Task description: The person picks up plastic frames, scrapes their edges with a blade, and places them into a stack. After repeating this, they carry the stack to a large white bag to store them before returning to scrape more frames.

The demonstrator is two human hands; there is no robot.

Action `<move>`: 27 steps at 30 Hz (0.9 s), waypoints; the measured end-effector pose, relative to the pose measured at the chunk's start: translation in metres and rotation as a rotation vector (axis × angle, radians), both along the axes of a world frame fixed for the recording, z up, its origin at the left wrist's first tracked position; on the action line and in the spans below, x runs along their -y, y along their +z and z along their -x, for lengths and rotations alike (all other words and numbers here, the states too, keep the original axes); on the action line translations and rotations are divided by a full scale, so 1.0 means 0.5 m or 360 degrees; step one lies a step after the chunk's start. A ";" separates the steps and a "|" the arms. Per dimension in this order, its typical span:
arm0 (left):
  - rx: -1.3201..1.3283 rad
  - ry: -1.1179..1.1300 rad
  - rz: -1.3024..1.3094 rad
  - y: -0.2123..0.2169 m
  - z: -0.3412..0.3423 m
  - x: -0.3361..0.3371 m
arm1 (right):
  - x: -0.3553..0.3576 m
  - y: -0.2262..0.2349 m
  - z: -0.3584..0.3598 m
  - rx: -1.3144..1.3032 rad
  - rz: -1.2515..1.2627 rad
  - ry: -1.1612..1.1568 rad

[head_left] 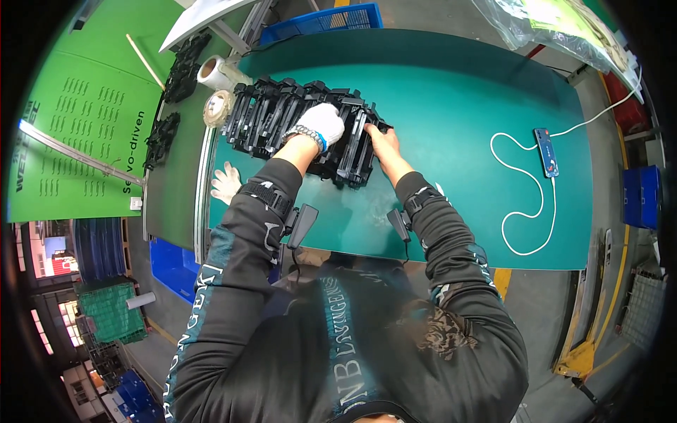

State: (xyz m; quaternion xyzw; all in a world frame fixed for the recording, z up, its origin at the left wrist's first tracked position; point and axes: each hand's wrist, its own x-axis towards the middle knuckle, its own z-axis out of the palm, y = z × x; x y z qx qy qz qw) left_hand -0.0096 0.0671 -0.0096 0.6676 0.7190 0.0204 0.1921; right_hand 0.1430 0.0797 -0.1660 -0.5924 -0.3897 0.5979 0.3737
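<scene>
The green counter (pixel 451 106) holds a long row of black plastic parts (pixel 282 116), stood side by side near its far left edge. The left hand (pixel 321 125), in a white glove, lies flat on top of the row. The bare right hand (pixel 384 144) presses the row's right end. Both hands' grip is spread, pinching nothing. The row looks nearly packed tight. A white glove (pixel 226 182) lies nearby.

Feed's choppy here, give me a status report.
Left hand, gloved, flat on black plastic parts. Right hand, bare, touching row's end. White cable lies clear.
</scene>
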 end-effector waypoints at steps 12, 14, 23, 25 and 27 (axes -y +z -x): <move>-0.0243 -0.0178 -0.0148 -0.020 -0.016 0.007 | -0.020 -0.015 -0.014 0.0061 -0.0153 -0.0079; -0.0199 0.0007 0.0008 -0.019 -0.007 -0.003 | -0.019 -0.013 -0.016 0.0075 -0.0163 -0.0033; -0.0441 -0.0292 0.0118 0.003 -0.028 -0.008 | -0.015 0.013 -0.049 0.0037 -0.0108 0.0017; -0.0465 -0.0318 0.0060 0.005 -0.034 -0.003 | -0.017 0.009 -0.056 0.0074 -0.0111 0.0009; -0.0513 -0.0342 -0.0054 0.011 -0.035 0.007 | -0.013 0.023 -0.059 0.0081 -0.0109 0.0035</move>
